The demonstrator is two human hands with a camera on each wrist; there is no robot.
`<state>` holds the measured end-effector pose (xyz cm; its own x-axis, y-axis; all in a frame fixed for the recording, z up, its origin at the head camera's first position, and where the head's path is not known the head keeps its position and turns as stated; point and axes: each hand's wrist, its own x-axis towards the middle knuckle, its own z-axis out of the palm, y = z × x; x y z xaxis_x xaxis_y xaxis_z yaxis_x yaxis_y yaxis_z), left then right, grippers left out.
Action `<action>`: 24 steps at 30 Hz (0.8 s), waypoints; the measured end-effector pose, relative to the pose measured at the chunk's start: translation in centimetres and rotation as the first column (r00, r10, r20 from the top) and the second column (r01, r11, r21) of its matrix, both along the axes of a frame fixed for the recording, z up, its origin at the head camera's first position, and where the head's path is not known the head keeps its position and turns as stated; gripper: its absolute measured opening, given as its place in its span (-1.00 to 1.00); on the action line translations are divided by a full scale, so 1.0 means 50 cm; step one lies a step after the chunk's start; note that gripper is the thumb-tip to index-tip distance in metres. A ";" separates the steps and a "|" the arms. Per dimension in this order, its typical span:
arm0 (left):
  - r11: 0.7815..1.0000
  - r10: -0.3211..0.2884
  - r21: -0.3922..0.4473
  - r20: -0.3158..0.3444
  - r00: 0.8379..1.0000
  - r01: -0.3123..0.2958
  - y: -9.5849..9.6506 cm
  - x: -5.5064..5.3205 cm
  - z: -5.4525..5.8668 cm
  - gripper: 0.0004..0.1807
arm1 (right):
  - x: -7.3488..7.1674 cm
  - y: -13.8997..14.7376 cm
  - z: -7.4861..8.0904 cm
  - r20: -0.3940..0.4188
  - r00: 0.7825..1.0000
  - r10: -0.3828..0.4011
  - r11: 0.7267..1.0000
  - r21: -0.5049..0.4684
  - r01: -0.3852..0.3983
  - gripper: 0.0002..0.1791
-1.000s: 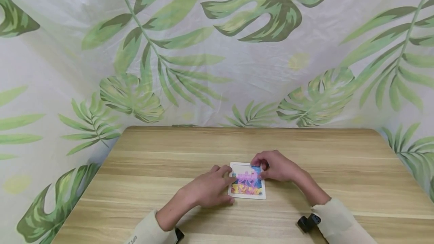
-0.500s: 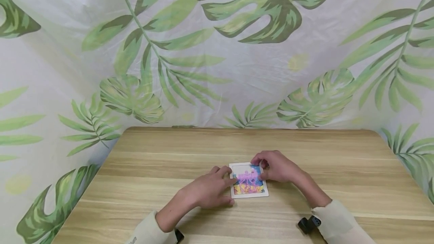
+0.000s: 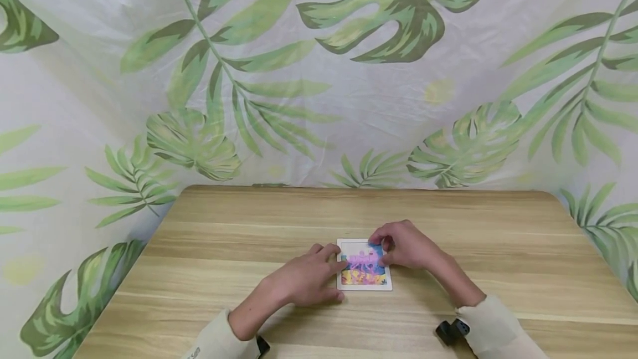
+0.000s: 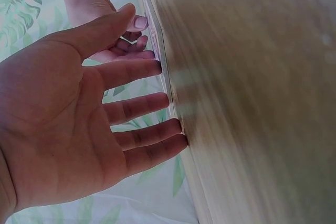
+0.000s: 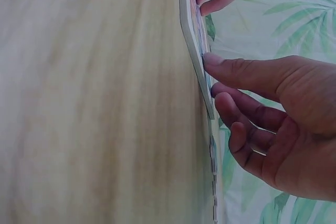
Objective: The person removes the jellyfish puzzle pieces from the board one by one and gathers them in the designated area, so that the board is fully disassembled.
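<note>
A square jigsaw puzzle with a white border [image 3: 365, 287] lies on the table, its picture pink, blue and yellow, with a pale area at the upper left. My left hand [image 3: 308, 275] spreads over its left side, fingertips at the border and thumb near the lower left corner. In the left wrist view, the left hand's fingers [image 4: 131, 69] reach out nearly straight to the board. My right hand [image 3: 410, 245] is at the upper right corner, thumb and index fingertips on the board and apart, other fingers curled. I cannot tell whether a loose piece sits between them.
The wood-grain table [image 3: 239, 220] runs back to a leaf-print cloth [image 3: 299, 98]. A black wrist camera [image 3: 452, 330] hangs under the right sleeve [image 3: 498, 326]. In the right wrist view, several thin flat shapes [image 5: 214, 182] line up beyond the board.
The puzzle board has shifted and turned slightly, first to the right and then a little back left. Both hands stay almost where they were.
</note>
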<state>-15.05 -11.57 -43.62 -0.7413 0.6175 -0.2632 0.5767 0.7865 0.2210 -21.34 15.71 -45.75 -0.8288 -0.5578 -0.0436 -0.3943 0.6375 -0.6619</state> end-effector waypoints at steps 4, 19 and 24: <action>1.000 -0.007 -0.005 -0.010 1.000 0.007 0.000 -0.001 0.000 -0.28 | 0.000 0.000 -0.001 -0.009 1.000 0.004 1.000 0.006 -0.004 -0.58; 1.000 -0.015 -0.007 -0.023 1.000 0.015 0.001 0.000 -0.002 -0.29 | -0.006 0.007 -0.013 0.049 0.998 0.034 0.999 -0.011 -0.034 -0.53; 1.000 -0.014 -0.014 -0.025 1.000 0.013 0.001 0.000 -0.002 -0.28 | -0.004 0.007 -0.011 0.009 0.999 0.054 0.999 -0.006 -0.054 -0.54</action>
